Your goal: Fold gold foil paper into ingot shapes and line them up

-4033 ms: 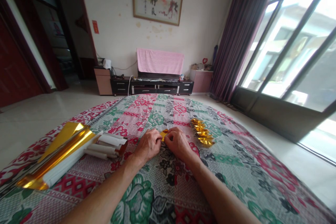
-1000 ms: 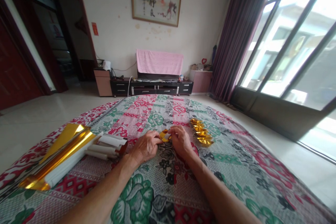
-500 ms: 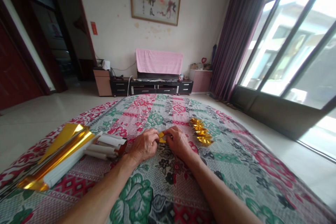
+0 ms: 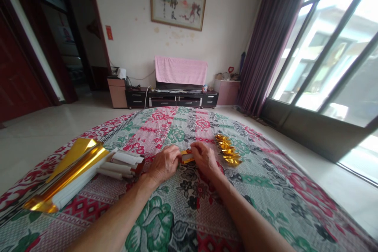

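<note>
Between my hands is a small piece of gold paper (image 4: 187, 156) with a pale strip showing along it. My left hand (image 4: 166, 162) pinches its left end, fingers curled. At its right end, my right hand (image 4: 206, 160) grips it between thumb and fingers. Several folded gold paper pieces (image 4: 228, 150) lie in a row to the right of my right hand. Left of my left hand are white paper rolls (image 4: 124, 161), beside a larger rolled stack of gold sheets (image 4: 76, 173) with white backing.
A patterned cloth (image 4: 153, 224) covers the round table under everything. Beyond it stand a low black cabinet (image 4: 165, 100) and a screen draped with a pink cloth (image 4: 181, 70). A purple curtain (image 4: 256, 47) and windows are at the right.
The gold paper shows more of its length and a pale strip between my fingers. My right hand has shifted slightly right, away from my left. The whole view has moved a little.
</note>
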Demonstrator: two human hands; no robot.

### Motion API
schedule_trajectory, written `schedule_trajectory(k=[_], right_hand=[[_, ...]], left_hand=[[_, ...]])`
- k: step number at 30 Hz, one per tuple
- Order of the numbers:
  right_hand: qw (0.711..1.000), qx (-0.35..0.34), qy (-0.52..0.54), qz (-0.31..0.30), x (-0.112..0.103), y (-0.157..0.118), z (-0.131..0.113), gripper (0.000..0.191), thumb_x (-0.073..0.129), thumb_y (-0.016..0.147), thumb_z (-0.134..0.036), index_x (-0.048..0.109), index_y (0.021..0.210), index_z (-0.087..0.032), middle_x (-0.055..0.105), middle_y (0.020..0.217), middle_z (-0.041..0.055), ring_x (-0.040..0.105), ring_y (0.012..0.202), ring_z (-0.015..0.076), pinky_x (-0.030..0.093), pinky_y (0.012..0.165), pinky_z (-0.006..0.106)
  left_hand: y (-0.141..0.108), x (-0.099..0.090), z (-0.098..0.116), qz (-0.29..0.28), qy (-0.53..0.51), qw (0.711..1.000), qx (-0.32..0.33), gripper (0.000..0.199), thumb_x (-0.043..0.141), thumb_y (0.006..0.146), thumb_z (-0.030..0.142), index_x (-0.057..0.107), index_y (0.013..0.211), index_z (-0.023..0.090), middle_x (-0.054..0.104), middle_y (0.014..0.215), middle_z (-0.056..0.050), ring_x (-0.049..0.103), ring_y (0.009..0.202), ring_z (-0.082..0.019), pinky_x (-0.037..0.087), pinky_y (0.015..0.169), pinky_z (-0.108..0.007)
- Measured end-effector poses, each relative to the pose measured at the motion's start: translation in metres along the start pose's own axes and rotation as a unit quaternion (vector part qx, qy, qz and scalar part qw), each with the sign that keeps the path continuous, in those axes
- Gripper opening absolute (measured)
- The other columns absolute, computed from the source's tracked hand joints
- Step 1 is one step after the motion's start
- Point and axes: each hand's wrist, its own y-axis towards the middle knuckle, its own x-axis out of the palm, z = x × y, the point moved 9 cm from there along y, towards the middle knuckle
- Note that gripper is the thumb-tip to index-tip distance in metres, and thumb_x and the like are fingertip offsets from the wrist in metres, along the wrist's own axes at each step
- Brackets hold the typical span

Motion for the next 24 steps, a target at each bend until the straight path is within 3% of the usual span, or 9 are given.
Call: schedule_trajectory(k=[8,14,20,24], right_hand=[[0.996,0.026,0.076,-0.03,0.01,0.004,0.012,0.021,0.053,0.069,-0.027,0.062,0.084,-0.016,0.064,0.071,-0.0001,0.06,0.059,0.0123,0.045,0.056,0.021],[0.999,0.033,0.005,0.034,-0.002,0.003,0.012,0.02,0.051,0.07,-0.024,0.063,0.084,-0.018,0.066,0.071,0.0,0.061,0.062,0.0137,0.045,0.061,0.023],[0.995,0.001,-0.088,0.047,-0.003,0.001,0.001,0.023,0.047,0.071,-0.015,0.064,0.086,-0.018,0.066,0.076,0.0026,0.059,0.066,0.0143,0.043,0.064,0.023],[0.992,-0.042,-0.118,0.011,0.002,-0.001,-0.008,0.025,0.046,0.07,-0.009,0.065,0.084,-0.018,0.066,0.078,0.0032,0.058,0.069,0.0137,0.041,0.066,0.021]], left_hand=[[0.001,-0.003,-0.009,0.04,-0.005,0.999,-0.022,0.017,0.043,0.076,0.005,0.054,0.077,0.017,0.057,0.088,-0.004,0.053,0.086,-0.015,0.044,0.08,-0.026],[-0.001,-0.014,-0.011,0.099,0.025,0.994,-0.051,0.026,0.042,0.067,0.0,0.054,0.083,0.017,0.056,0.09,-0.005,0.054,0.089,-0.017,0.045,0.081,-0.029],[0.001,-0.001,0.009,0.014,0.006,1.0,0.012,0.014,0.05,0.076,0.013,0.061,0.081,0.019,0.058,0.088,-0.003,0.053,0.088,-0.017,0.045,0.081,-0.029],[0.002,0.003,0.009,-0.005,-0.003,1.0,0.014,0.014,0.051,0.078,0.015,0.064,0.082,0.019,0.06,0.088,-0.004,0.053,0.089,-0.017,0.044,0.083,-0.029]])
